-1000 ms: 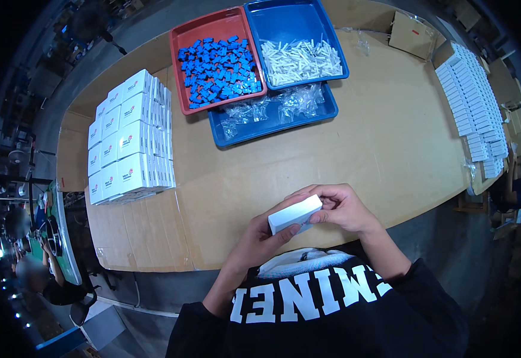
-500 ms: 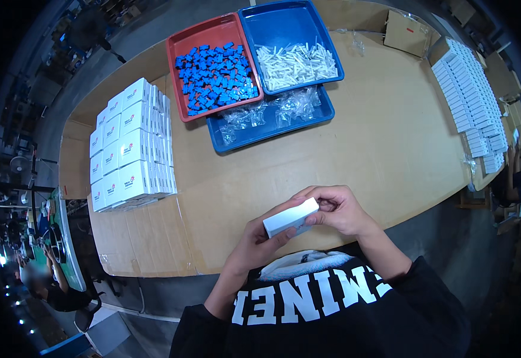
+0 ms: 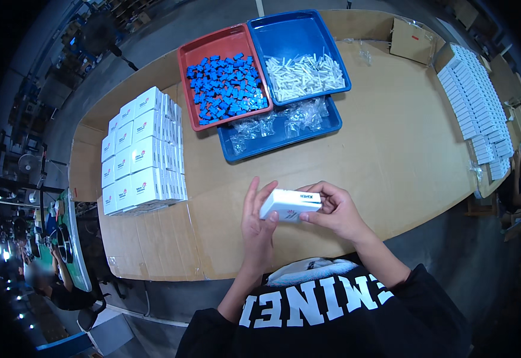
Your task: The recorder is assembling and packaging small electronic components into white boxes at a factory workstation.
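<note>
A small white cardboard box [image 3: 291, 206] with dark print is held in front of my chest, above the near part of the table. My right hand [image 3: 339, 212] pinches its right end, thumb in front and fingers behind. At the left end, the thumb of my left hand [image 3: 257, 224] presses the lower front of the box. The left fingers point upward, apart from each other, beside and behind that end. A dark slit or printed strip shows along the box's upper right edge; I cannot tell which.
Stacked white boxes [image 3: 144, 152] stand at left. A red tray [image 3: 192, 59] holds blue pieces [image 3: 227, 86]; a blue tray [image 3: 284, 30] holds white sticks [image 3: 305, 77]. Beneath, another blue tray [image 3: 278, 146] holds clear plastic bags [image 3: 251, 128]. Many slim white boxes [image 3: 475, 104] are stacked far right.
The box has tipped so its printed front shows more. My left fingers have lifted from around it and straightened upward. The table has shifted slightly right and down in view.
</note>
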The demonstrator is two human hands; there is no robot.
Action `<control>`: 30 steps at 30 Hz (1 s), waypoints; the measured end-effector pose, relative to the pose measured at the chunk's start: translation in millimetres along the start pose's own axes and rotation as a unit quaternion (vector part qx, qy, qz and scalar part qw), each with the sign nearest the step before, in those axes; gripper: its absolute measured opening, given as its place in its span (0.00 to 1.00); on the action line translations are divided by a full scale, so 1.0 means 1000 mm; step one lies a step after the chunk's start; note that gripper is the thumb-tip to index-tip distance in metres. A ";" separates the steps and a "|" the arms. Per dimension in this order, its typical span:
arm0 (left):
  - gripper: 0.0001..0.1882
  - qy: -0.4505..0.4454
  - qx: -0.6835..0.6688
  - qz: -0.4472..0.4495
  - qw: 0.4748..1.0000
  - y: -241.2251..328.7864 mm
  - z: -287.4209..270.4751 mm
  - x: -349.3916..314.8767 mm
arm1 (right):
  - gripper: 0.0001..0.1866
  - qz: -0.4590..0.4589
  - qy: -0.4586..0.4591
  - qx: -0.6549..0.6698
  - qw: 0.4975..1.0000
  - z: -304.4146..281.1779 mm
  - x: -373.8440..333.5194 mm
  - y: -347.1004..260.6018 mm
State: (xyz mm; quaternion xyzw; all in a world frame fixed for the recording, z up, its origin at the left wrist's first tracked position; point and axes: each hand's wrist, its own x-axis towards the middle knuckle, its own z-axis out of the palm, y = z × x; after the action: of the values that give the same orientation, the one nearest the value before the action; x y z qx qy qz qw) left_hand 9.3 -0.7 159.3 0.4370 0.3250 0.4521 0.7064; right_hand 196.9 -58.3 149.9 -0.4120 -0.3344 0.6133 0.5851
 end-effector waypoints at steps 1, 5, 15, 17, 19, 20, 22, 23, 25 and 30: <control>0.40 0.002 0.001 0.001 1.000 -0.002 -0.005 0.003 | 0.22 -0.037 -0.003 -0.042 0.998 -0.003 0.001 0.000; 0.38 -0.100 0.190 0.070 0.974 0.008 -0.019 0.007 | 0.25 -0.071 -0.002 -0.174 0.982 0.001 0.000 -0.016; 0.23 -0.101 -0.020 0.011 0.995 0.013 0.000 -0.006 | 0.22 -0.037 0.001 0.037 0.999 0.000 -0.004 -0.014; 0.22 -0.123 0.032 0.009 0.992 0.022 -0.002 -0.005 | 0.21 -0.033 -0.024 -0.010 0.999 0.001 -0.007 -0.019; 0.22 -0.144 0.085 0.009 0.986 0.026 -0.004 -0.004 | 0.21 -0.053 -0.037 -0.029 0.998 -0.003 -0.008 -0.017; 0.22 -0.151 0.105 0.024 0.983 0.026 -0.006 -0.004 | 0.20 -0.074 -0.049 -0.048 0.995 -0.004 -0.008 -0.016; 0.22 -0.158 0.124 0.039 0.979 0.024 -0.008 -0.004 | 0.20 -0.088 -0.048 -0.058 0.993 -0.003 -0.007 -0.016; 0.22 -0.150 0.134 0.050 0.978 0.024 -0.008 -0.006 | 0.20 -0.103 -0.046 -0.068 0.991 -0.002 -0.007 -0.017; 0.22 -0.142 0.144 0.060 0.977 0.023 -0.009 -0.007 | 0.20 -0.104 -0.047 -0.081 0.990 0.001 -0.006 -0.022; 0.21 -0.143 0.144 0.090 0.975 0.020 -0.009 -0.009 | 0.20 -0.113 -0.045 -0.105 0.987 0.001 -0.006 -0.024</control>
State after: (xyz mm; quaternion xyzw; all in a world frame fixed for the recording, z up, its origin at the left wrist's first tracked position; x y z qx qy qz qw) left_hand -8.9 -2.0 174.6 0.6216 0.2415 0.3948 0.6320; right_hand 206.8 -62.1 172.9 -0.4024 -0.4671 0.5230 0.5885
